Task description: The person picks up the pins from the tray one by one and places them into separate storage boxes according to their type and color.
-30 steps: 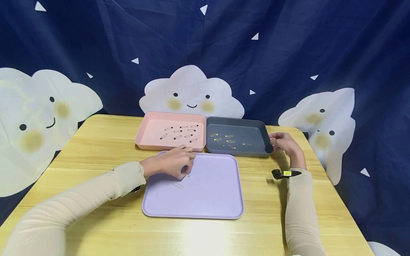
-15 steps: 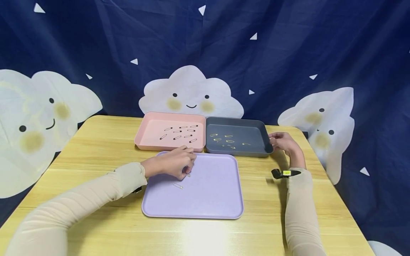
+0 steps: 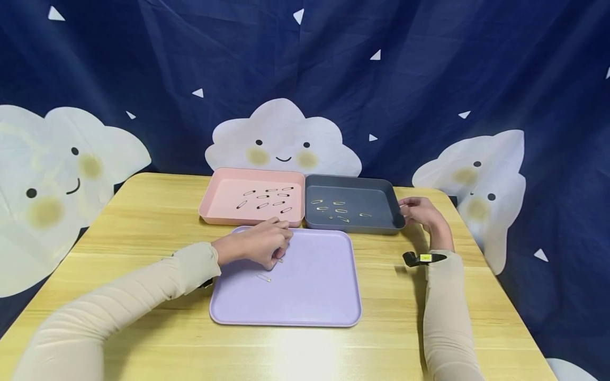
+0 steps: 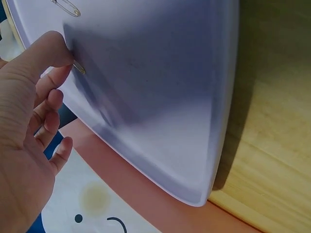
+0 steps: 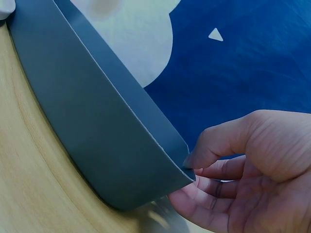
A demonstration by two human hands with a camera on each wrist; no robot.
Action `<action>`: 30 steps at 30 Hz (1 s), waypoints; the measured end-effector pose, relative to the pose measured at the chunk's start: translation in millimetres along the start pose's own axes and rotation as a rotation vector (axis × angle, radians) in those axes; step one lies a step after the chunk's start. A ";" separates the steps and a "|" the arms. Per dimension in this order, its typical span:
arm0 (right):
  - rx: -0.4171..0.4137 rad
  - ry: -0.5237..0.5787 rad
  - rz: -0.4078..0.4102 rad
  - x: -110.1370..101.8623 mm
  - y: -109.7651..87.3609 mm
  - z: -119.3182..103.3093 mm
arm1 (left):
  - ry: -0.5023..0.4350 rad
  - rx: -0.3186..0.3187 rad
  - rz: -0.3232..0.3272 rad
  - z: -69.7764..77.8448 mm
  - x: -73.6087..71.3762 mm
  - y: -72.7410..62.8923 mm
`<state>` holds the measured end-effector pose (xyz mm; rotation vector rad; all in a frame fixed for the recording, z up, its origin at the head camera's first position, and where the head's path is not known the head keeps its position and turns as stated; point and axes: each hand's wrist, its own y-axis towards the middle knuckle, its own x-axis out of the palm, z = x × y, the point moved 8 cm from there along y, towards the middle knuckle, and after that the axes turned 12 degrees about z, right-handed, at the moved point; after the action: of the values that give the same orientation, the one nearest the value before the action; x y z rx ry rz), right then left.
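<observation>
My left hand (image 3: 259, 243) is over the upper left of the lilac tray (image 3: 310, 307), thumb and forefinger pinching a safety pin (image 4: 79, 67). Only the pin's gold-coloured end shows past the fingertips; it lies at the tray's surface. A second safety pin (image 3: 263, 278) rests on the tray, nearer the front. At the far right my right hand (image 3: 424, 214) grips the right wall of the dark grey tray (image 3: 352, 182). In the right wrist view the thumb is over the rim on the inside, with the other fingers (image 5: 194, 208) outside and beneath the corner.
Several gold-coloured safety pins (image 3: 341, 211) lie in the dark grey tray. Left of it, touching, stands a pink tray (image 3: 229, 182) with several dark-ended safety pins (image 3: 263, 197). All three trays sit on a wooden table (image 3: 157, 211), before a dark blue cloud-print curtain (image 3: 333, 63).
</observation>
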<state>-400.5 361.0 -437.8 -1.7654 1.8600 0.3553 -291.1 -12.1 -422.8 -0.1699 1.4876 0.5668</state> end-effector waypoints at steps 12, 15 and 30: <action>-0.004 -0.008 -0.003 0.2 0.0 0.3 | 0.031 0.014 0.011 1.3 0.1 3.5; -0.010 -0.014 0.005 0.0 -1.4 -1.1 | 0.031 0.021 0.026 0.2 0.4 5.2; -0.008 -0.026 0.010 0.6 -0.9 -0.3 | 0.106 0.035 0.057 -2.2 -14.3 19.6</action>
<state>-399.7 360.3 -437.7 -1.7490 1.8519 0.3882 -301.7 0.1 -404.6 -0.1317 1.6087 0.5847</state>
